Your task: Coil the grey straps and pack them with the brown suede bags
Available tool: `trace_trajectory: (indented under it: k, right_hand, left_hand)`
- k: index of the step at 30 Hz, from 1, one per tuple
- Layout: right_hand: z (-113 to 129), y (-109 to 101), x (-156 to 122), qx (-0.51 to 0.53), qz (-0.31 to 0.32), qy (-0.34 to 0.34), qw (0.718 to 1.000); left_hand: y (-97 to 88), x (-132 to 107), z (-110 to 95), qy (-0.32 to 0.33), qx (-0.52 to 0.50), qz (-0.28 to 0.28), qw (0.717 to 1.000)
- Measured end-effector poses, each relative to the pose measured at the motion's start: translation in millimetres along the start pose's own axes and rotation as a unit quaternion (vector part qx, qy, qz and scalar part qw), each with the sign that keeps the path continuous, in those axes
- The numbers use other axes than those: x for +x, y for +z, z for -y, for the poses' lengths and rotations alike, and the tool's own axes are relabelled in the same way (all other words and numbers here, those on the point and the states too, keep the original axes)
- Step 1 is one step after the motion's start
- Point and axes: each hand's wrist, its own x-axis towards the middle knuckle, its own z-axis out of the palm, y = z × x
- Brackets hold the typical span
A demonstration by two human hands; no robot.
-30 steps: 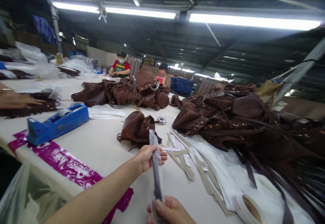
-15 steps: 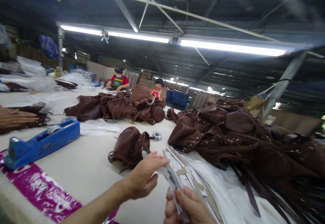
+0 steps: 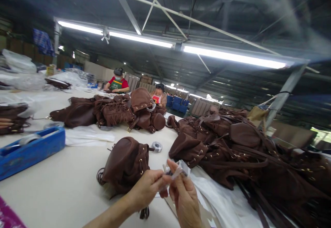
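Observation:
My left hand [image 3: 146,188] and my right hand [image 3: 184,200] meet low in the middle of the view, both pinching a small clear plastic-wrapped piece [image 3: 178,169] between their fingertips. What is inside the wrap is hard to make out. Just beyond the hands a single brown suede bag [image 3: 126,162] lies on the pale table [image 3: 64,183]. Beneath my right hand lie white sheets [image 3: 219,200].
A large heap of brown bags and straps [image 3: 245,145] fills the right side. Another pile of brown bags [image 3: 116,111] lies further back. A blue tape dispenser [image 3: 28,150] stands at the left, a tape roll [image 3: 156,146] behind the single bag. Two people sit at the far end.
The long plastic-wrapped strip held upright a second ago has been drawn in; both hands have come together and pinch it close. The view has tilted up and shifted right.

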Motion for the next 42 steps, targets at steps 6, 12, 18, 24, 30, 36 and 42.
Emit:
trace_trajectory:
  k: [6, 12, 18, 24, 30, 36, 42]
  right_hand:
    - [-30, -21, 24, -0.356, 0.079, -0.287, 0.886]
    - [-21, -33, 44, -0.593, 0.186, -0.495, 0.607]
    - [-10, -35, 46, -0.639, 0.264, -0.538, 0.482]
    - [-14, -34, 44, -0.665, 0.291, -0.522, 0.448]
    - [-29, -44, 42, -0.688, 0.295, -0.508, 0.426]
    - [-34, -41, 37, -0.708, 0.274, -0.495, 0.422]
    - [-18, -60, 19, -0.699, 0.300, -0.482, 0.434]
  left_hand:
    - [-12.3, 3, 8, -0.055, -0.121, 0.005, 0.991]
    - [-15.6, 1, 7, -0.142, -0.154, -0.029, 0.977]
    - [-25.8, 1, 18, -0.230, -0.287, 0.054, 0.928]
    - [-27.7, 7, 39, -0.326, -0.326, 0.061, 0.885]
    - [-24.6, 8, 43, -0.386, -0.338, 0.035, 0.857]
    - [-10.5, 1, 41, -0.337, -0.321, -0.013, 0.885]
    - [0.6, 1, 31, -0.273, -0.218, -0.130, 0.928]
